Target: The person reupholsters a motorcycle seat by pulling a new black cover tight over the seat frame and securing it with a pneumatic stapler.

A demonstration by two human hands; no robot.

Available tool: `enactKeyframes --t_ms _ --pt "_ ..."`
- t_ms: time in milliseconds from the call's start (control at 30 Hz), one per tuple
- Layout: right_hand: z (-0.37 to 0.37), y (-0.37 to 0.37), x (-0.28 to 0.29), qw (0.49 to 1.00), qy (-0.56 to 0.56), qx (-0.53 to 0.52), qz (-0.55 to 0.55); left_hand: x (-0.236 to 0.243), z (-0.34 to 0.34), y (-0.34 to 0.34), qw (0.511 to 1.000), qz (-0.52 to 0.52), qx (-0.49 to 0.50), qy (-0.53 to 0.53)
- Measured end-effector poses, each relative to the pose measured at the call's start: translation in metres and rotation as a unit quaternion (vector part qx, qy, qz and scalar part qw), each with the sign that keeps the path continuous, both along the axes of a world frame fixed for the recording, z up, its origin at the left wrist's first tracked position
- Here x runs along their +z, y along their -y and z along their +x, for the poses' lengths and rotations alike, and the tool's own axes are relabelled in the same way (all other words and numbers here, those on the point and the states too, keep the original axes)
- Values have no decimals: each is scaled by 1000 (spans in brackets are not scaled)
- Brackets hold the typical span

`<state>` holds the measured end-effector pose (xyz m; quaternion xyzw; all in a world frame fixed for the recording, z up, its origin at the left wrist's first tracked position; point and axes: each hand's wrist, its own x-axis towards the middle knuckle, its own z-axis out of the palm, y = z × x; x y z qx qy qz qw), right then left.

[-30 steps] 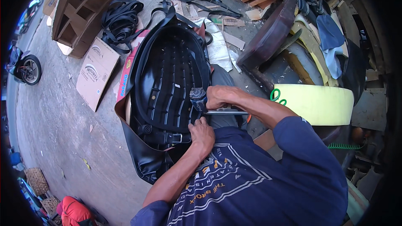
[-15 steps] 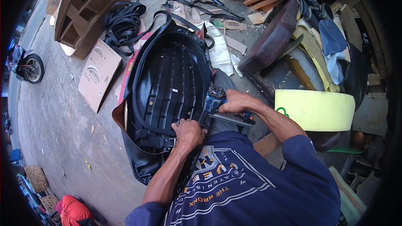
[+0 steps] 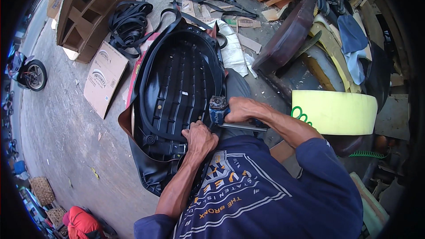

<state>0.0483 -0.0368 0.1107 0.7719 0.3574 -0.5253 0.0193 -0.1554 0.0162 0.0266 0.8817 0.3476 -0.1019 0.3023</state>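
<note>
An upturned black motorcycle seat [image 3: 177, 90] lies before me, its ribbed plastic underside facing up and its black cover [image 3: 152, 175] loose around the rim. My left hand [image 3: 200, 137] is closed over the right near edge of the seat, its fingers curled on the cover; the fingertips are partly hidden. In my right hand [image 3: 241, 109] is a blue staple gun [image 3: 217, 111], gripped by its handle. The head of the gun is at the seat's right rim, just beyond my left hand. Whether its nose touches the cover cannot be made out.
A flat cardboard piece [image 3: 105, 79] and coiled black straps [image 3: 128, 24] lie to the left. A yellow foam block [image 3: 334, 113] stands at right, with a green coiled hose [image 3: 301, 114] beside it. Farther off are a maroon seat [image 3: 290, 37], a wooden frame [image 3: 90, 13] and a parked motorcycle [image 3: 31, 73].
My right hand has brought the staple gun slightly left and turned it at the seat's rim. My left hand keeps nearly the same place on the edge.
</note>
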Motion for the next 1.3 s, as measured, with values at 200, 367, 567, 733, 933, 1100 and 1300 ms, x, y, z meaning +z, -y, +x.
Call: enactKeyframes --t_ms 200,367,567,733,933,1100,1300 --pt "-14 -14 -23 999 42 32 -5 -3 -3 5 998 44 -33 10" --pt "-8 -15 7 999 9 6 -30 2 -5 -8 998 22 -41 -30" --pt "-8 11 17 997 -3 -73 -8 10 2 -14 999 3 -40 -23" --pt "-23 7 13 1000 20 -7 16 4 1 -15 997 -16 -42 -59" --pt "-31 -5 -5 999 47 17 7 -8 -4 -6 999 33 -32 -7" --pt "-31 -15 11 998 23 -15 -61 -20 -5 -5 997 64 -32 0" --pt "-47 -28 -3 996 76 48 -26 -60 -20 -4 995 6 13 96"
